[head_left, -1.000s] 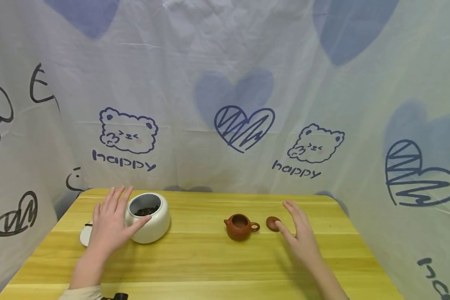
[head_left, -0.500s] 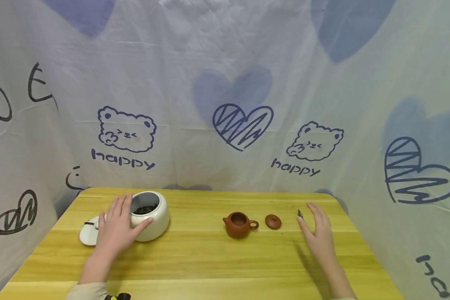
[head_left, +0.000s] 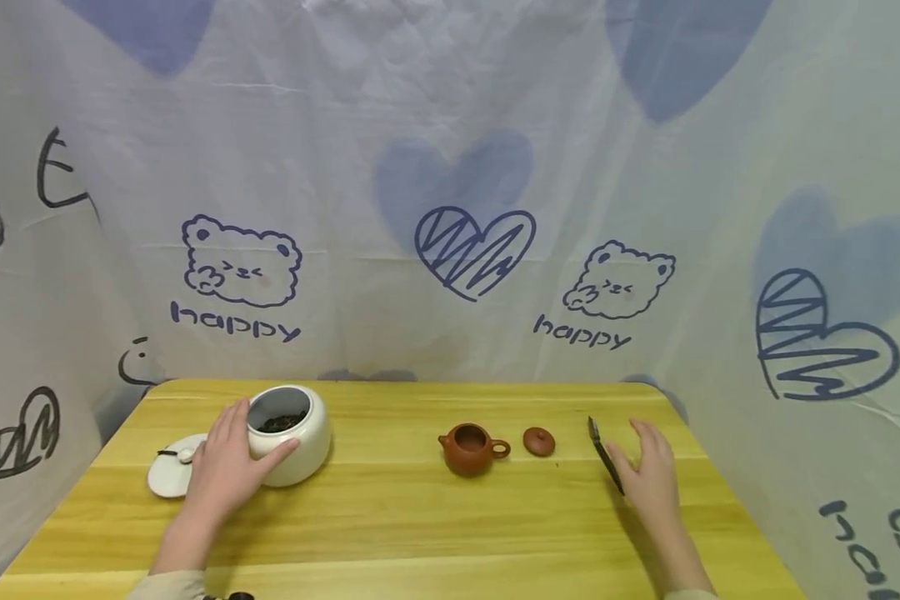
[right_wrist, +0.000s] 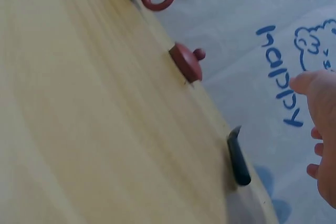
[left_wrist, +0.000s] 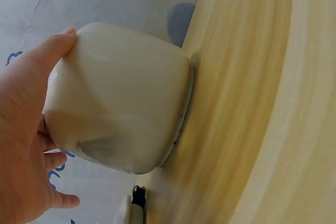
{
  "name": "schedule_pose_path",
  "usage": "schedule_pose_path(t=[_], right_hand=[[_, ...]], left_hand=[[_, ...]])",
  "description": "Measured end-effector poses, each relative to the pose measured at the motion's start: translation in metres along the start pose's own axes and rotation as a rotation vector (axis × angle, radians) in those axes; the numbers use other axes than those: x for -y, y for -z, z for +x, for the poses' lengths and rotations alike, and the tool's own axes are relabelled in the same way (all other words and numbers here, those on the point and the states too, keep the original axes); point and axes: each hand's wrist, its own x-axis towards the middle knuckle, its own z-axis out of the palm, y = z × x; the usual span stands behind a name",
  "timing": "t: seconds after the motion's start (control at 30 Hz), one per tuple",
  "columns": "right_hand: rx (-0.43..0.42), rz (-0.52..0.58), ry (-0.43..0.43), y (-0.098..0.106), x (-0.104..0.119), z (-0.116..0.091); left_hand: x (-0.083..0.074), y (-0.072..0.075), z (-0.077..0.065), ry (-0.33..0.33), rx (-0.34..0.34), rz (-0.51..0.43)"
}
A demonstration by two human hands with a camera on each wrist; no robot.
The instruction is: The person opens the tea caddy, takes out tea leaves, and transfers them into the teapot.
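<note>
In the head view my left hand (head_left: 228,467) holds the side of a round white jar (head_left: 307,450), its thumb across the near side. Dark loose leaves, like tea, lie inside. The left wrist view shows the thumb at the edge of the jar (left_wrist: 121,98); some fingers are hidden behind it. My right hand (head_left: 652,479) hovers with its fingers spread and holds nothing. Just left of it a slim dark-handled tool (head_left: 606,457) with a shiny tip lies on the table; its exact kind is unclear. The right wrist view also shows this tool (right_wrist: 239,158), apart from the fingers.
A small reddish-brown teapot (head_left: 471,454) stands uncovered on the wooden table (head_left: 390,533). Its round lid (head_left: 539,442) lies right of the handle. A white lid (head_left: 171,477) with a knob and dark cord lies left of the jar. Printed cloth (head_left: 360,308) hangs behind and at the sides.
My right hand has moved right, from beside the teapot lid, and let go of the dark tool, which now lies on the table. The left hand stays at the jar.
</note>
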Motion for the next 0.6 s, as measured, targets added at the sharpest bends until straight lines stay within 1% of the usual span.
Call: schedule_pose_path(t=[0.1, 0.3, 0.47, 0.53, 0.6], right_hand=[[0.048, -0.043, -0.071, -0.001, -0.007, 0.000], [0.134, -0.140, -0.181, -0.004, -0.019, -0.005], [0.192, -0.223, -0.227, -0.008, -0.027, -0.007], [0.195, -0.223, -0.227, -0.010, -0.030, -0.007], [0.193, -0.194, -0.227, -0.012, -0.033, -0.007]], left_hand=[[0.000, -0.001, 0.003, -0.001, -0.014, -0.020], [0.001, -0.004, -0.002, -0.002, -0.023, -0.046], [0.001, -0.004, -0.003, 0.002, -0.023, -0.053], [0.001, -0.003, -0.002, -0.002, -0.026, -0.059], [0.001, -0.002, -0.001, -0.002, -0.029, -0.063]])
